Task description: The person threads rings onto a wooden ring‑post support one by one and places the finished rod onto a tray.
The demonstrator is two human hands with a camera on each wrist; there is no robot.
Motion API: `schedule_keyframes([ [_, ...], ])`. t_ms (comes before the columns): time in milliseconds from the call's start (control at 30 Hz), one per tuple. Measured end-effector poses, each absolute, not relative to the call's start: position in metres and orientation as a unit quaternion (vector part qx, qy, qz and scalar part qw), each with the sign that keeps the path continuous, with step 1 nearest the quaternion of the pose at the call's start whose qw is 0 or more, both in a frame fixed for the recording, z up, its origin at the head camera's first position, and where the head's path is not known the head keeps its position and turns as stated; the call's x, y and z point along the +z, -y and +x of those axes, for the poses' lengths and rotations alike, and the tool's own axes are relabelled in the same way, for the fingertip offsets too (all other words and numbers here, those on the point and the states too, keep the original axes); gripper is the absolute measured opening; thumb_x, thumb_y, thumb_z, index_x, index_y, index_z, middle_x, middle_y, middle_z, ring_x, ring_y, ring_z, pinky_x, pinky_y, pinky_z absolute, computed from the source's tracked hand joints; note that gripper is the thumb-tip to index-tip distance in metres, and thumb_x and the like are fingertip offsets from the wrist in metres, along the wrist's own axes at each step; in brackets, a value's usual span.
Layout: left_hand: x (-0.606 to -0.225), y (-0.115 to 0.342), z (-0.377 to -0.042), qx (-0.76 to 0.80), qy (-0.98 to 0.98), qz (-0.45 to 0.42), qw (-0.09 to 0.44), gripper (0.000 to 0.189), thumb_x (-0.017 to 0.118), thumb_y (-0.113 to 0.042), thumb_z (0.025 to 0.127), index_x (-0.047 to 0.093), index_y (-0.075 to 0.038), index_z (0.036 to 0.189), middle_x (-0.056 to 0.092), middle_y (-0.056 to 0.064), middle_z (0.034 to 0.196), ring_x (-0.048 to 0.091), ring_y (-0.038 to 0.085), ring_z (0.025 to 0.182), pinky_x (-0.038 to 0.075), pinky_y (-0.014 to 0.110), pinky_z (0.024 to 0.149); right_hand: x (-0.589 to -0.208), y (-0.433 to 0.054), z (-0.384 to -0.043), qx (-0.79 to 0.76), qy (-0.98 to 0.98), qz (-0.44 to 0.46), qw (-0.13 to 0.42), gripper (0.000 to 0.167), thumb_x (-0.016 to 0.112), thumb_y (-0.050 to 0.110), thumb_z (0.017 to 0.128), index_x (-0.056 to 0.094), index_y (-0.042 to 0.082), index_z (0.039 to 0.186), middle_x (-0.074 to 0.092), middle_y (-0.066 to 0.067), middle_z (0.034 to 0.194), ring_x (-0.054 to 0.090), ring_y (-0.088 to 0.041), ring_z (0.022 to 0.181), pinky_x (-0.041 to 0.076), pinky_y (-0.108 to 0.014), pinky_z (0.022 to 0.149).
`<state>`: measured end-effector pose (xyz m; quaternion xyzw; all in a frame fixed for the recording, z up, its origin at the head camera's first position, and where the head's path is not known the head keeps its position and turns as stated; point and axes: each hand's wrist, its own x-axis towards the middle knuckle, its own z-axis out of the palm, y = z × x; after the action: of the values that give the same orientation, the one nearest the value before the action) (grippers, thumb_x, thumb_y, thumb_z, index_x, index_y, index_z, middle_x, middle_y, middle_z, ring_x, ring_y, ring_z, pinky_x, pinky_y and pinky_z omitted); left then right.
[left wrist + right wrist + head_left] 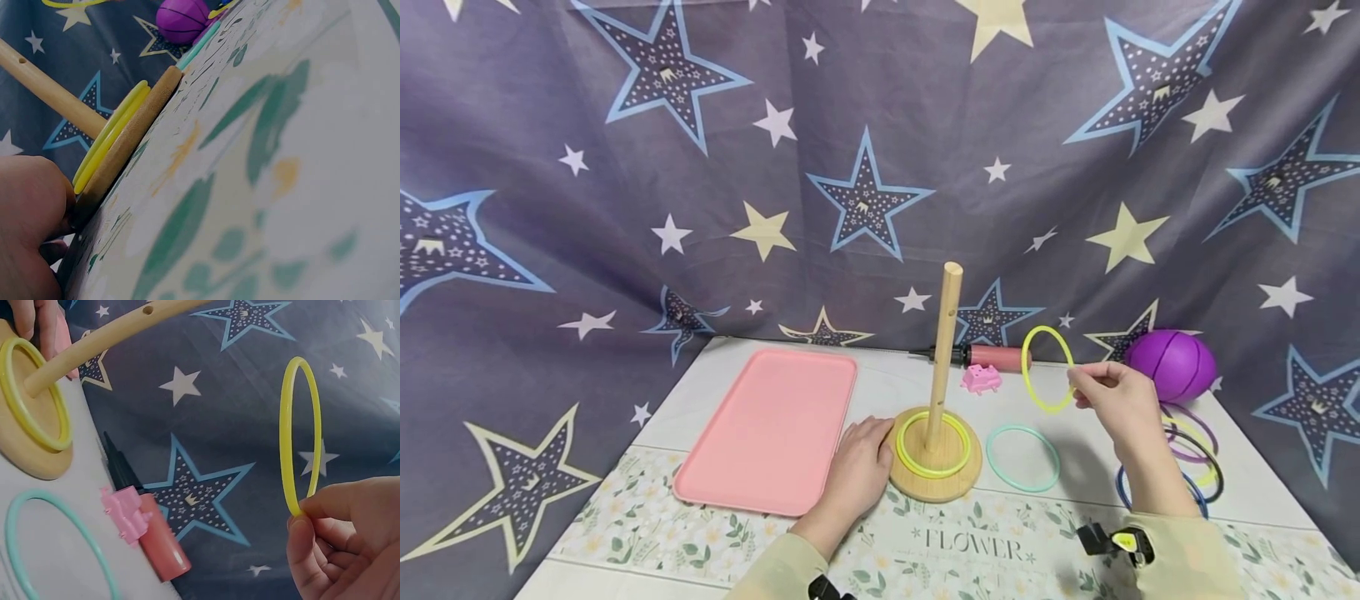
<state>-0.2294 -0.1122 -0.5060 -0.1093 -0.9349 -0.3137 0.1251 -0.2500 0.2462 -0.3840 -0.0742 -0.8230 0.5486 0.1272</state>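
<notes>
In the head view my right hand holds a yellow ring upright in the air, its lower edge pinched between thumb and fingertips. The same pinch on the yellow ring shows close up in the right wrist view. My left hand rests on the table with its fingers touching the left edge of a round wooden base. From that base rises a wooden post. Two yellow rings lie stacked around the post's foot. A turquoise ring lies flat just right of the base.
A pink tray lies left of the base. Behind stand a small pink toy and a red-and-black hand pump. At right are a purple ball and several loose rings. A starry cloth hangs behind the table.
</notes>
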Motion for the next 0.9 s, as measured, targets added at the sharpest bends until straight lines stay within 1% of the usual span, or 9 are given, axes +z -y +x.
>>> schedule_keyframes([
  [233,-0.506,0.112,-0.230,-0.316,0.933,-0.112,0.127,0.040,0.060,-0.006,0.109,0.067,0.000,0.148,0.069,0.015,0.145,0.052,0.039,0.151,0.030,0.058,0.133,-0.355,-0.246,-0.245,0.536,0.831,-0.035,0.146,0.032,0.074,0.021,0.106,0.073,-0.008,0.120,0.073,0.008,0.082,0.070,-0.005,0.072,0.063,-0.018,0.071],
  [433,-0.507,0.111,-0.229,-0.317,0.934,-0.113,0.122,0.040,0.060,-0.006,0.109,0.066,0.001,0.148,0.069,0.016,0.145,0.051,0.040,0.151,0.029,0.058,0.133,-0.331,-0.243,-0.241,0.520,0.840,-0.024,0.150,0.032,0.073,0.023,0.107,0.073,-0.005,0.121,0.071,0.008,0.080,0.070,-0.006,0.073,0.059,-0.015,0.071],
  [633,-0.507,0.111,-0.229,-0.317,0.934,-0.114,0.122,0.040,0.060,-0.005,0.109,0.066,0.001,0.148,0.068,0.016,0.146,0.051,0.041,0.151,0.029,0.058,0.133,-0.311,-0.238,-0.239,0.524,0.836,-0.001,0.160,0.030,0.073,0.021,0.107,0.072,-0.006,0.118,0.070,0.008,0.078,0.068,-0.008,0.072,0.060,-0.017,0.069],
  [767,-0.506,0.111,-0.229,-0.321,0.932,-0.111,0.122,0.040,0.060,-0.006,0.109,0.066,0.000,0.148,0.068,0.016,0.146,0.051,0.040,0.152,0.028,0.058,0.134,-0.296,-0.233,-0.234,0.515,0.841,0.011,0.166,0.030,0.075,0.025,0.107,0.073,-0.004,0.118,0.071,0.006,0.080,0.068,-0.010,0.074,0.060,-0.018,0.068],
  [900,-0.505,0.111,-0.228,-0.320,0.932,-0.112,0.127,0.040,0.061,-0.005,0.108,0.067,0.002,0.147,0.069,0.017,0.145,0.052,0.041,0.151,0.029,0.059,0.133,-0.281,-0.229,-0.230,0.512,0.841,0.027,0.173,0.032,0.076,0.027,0.106,0.073,-0.002,0.118,0.073,0.004,0.080,0.069,-0.012,0.074,0.058,-0.018,0.065],
])
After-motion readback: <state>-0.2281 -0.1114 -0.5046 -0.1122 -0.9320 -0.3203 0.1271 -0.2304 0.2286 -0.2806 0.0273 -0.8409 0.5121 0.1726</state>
